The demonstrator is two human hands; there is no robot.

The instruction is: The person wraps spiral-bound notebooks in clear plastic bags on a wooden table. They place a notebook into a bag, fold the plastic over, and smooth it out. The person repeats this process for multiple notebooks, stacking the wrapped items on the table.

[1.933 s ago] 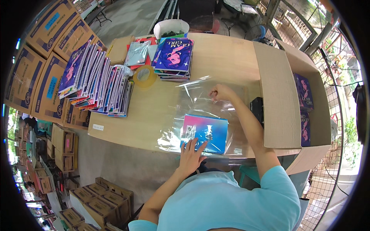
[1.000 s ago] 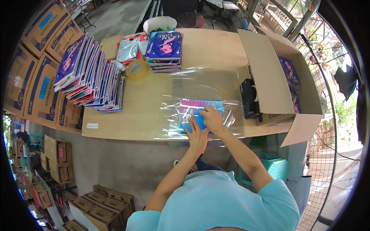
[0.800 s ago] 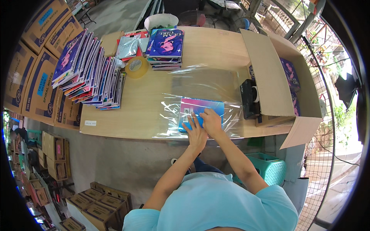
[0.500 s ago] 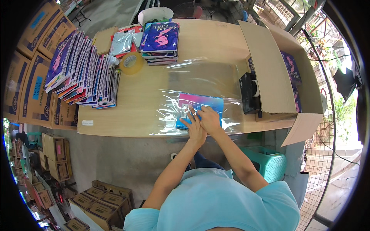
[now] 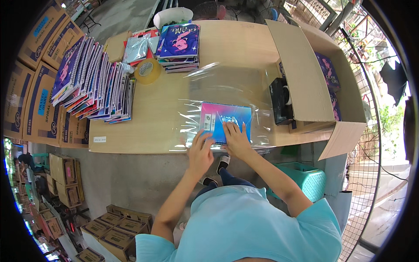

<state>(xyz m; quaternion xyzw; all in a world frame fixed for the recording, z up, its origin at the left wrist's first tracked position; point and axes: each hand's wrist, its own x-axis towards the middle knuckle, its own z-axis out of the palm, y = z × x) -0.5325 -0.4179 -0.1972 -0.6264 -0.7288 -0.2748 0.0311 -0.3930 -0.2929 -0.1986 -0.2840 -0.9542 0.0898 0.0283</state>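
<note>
A pink-and-blue spiral notebook with a white barcode label lies on a sheet of clear plastic film near the table's front edge. My right hand presses on the notebook's lower right part, fingers stretched out over its cover. At the notebook's lower left corner, my left hand has its fingers curled at the film's near edge and seems to pinch it. Wrinkled, shiny film spreads out on both sides of the notebook.
Leaning spiral notebooks fill the table's left side. Farther back are a tape roll and a notebook stack. A black tape dispenser stands beside an open carton holding notebooks. Closed cartons are piled at left.
My left hand has moved left and nearer to me, off the notebook's cover to the film's near edge. My right hand has shifted slightly nearer and its fingers have spread on the cover.
</note>
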